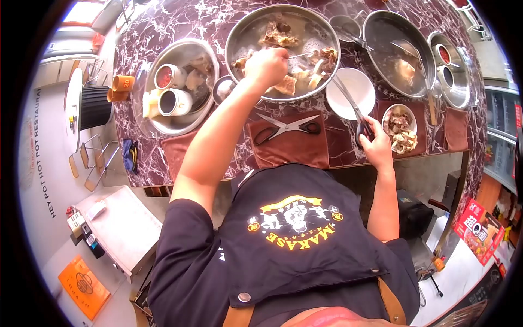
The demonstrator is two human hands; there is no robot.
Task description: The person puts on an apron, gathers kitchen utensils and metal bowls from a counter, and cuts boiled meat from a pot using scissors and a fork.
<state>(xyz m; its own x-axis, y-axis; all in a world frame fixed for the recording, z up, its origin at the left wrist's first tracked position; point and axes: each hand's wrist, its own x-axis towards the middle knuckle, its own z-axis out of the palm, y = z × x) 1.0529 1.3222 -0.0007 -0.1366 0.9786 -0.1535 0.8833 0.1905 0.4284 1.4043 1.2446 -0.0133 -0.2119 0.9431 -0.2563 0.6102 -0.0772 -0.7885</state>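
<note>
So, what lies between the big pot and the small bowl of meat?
A white plate, crossed by the scissors in your right hand, as the head view shows.

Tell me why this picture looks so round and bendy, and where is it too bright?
In the head view, the corners are black and the edges of the marble table curve, probably from a very wide lens; in the head view, the window at top left is washed out white; in the head view, the open scissors look fairly sharp.
</note>
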